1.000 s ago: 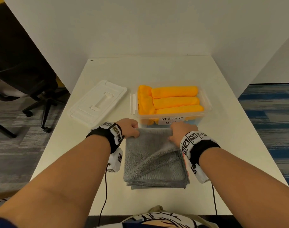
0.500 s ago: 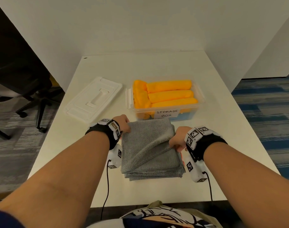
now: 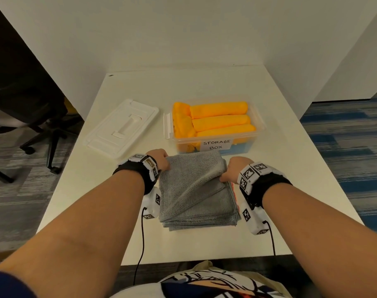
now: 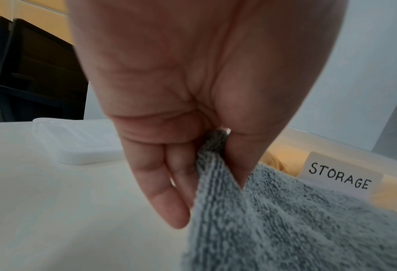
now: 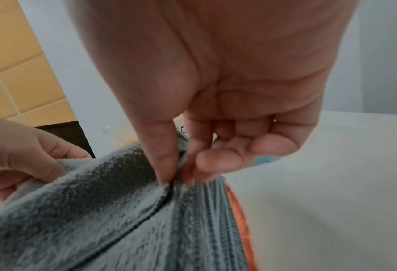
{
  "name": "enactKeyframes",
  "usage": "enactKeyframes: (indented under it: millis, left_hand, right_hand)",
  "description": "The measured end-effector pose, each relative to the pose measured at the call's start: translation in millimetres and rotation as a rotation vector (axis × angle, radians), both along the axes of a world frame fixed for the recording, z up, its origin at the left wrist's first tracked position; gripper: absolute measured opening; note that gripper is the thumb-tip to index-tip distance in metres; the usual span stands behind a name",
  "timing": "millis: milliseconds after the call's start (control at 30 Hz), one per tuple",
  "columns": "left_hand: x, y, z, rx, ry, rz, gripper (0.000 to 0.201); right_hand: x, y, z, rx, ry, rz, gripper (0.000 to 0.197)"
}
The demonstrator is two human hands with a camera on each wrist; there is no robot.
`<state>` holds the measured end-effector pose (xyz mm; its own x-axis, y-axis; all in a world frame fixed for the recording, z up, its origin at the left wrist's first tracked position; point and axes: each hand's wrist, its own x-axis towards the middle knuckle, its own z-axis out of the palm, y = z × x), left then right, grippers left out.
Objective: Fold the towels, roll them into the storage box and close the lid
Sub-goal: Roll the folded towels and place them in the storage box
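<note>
A stack of grey towels (image 3: 196, 198) lies on the white table (image 3: 290, 168) just in front of the clear storage box (image 3: 260, 123), which holds several rolled orange towels (image 3: 219, 120). My left hand (image 3: 160, 161) pinches the top grey towel's (image 4: 285, 220) far left corner between thumb and fingers (image 4: 167, 201). My right hand (image 3: 231, 173) pinches its far right corner (image 5: 176, 176), lifted off the stack. An orange edge (image 5: 239, 210) peeks out at the stack's right side. The white lid (image 3: 121, 130) lies flat left of the box.
White partition walls (image 3: 183, 29) stand behind and at both sides of the table. A black office chair (image 3: 26, 108) stands on the floor at the left. Cables from the wrist cameras trail over the table's near edge (image 3: 196, 259).
Both hands keep their pinch on the top towel's far corners. The right hand has drawn its corner back toward me, then raised it; the top layer now arches above the stack.
</note>
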<state>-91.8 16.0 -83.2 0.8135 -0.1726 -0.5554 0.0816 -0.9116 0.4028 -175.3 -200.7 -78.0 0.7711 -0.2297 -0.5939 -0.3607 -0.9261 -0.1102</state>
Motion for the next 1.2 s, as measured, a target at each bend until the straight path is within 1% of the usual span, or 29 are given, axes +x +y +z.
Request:
enactKeyframes:
  millis: [133,267,367,500,567,667,800,967,1033,1067,1133,1167,1200]
  left_hand:
    - [0.8,1.0,-1.0,-0.001,0.001,0.002,0.038]
    - [0.6,0.5,-1.1,0.001,0.002,0.000,0.039]
    - [0.3,-0.4,-1.1,0.013,0.003,-0.014,0.037]
    - [0.3,-1.3,-1.1,0.052,-0.027,-0.040,0.035]
    - [1.0,-2.1,-1.1,0.065,-0.028,-0.048,0.034]
    - [2.2,-2.2,-0.2,0.060,-0.005,-0.046,0.035]
    - [4.0,-1.0,0.4,0.083,-0.022,-0.054,0.035]
    - [3.2,-0.6,-0.5,0.080,-0.031,-0.047,0.035]
    - [2.5,0.1,-0.9,0.062,-0.024,-0.040,0.034]
    - [2.2,0.4,-0.2,0.035,-0.001,-0.037,0.034]
    - [0.7,1.8,2.5,-0.014,0.033,-0.034,0.034]
    - [-0.1,3.2,3.8,-0.033,0.036,-0.035,0.035]
    - [-1.0,4.0,5.6,-0.045,0.032,-0.041,0.037]
  right_hand:
    - [-2.0,3.3,-2.1,0.107,0.067,-0.048,0.040]
    - [-1.8,8.2,-2.4,0.140,0.039,-0.116,0.039]
    - [-1.2,8.7,-4.7,0.158,0.058,-0.127,0.036]
    - [-1.4,14.2,-8.7,0.052,0.049,-0.005,0.040]
    - [-1.1,16.0,-10.0,0.036,0.060,0.042,0.040]
    - [-3.3,12.0,-7.6,0.132,0.123,0.051,0.035]
    - [-13.8,-0.3,0.5,0.239,0.243,0.011,0.025]
    - [-30.8,-11.7,-2.2,0.271,0.419,0.000,0.026]
    - [-33.1,-12.5,2.2,0.209,0.476,0.043,0.021]
    - [-32.8,-12.1,6.9,0.168,0.490,0.071,0.024]
    - [-30.2,-11.6,15.5,0.096,0.464,0.086,0.045]
    - [-25.9,-11.2,17.9,0.073,0.428,0.083,0.049]
    - [-20.9,-11.0,19.8,0.048,0.373,0.087,0.047]
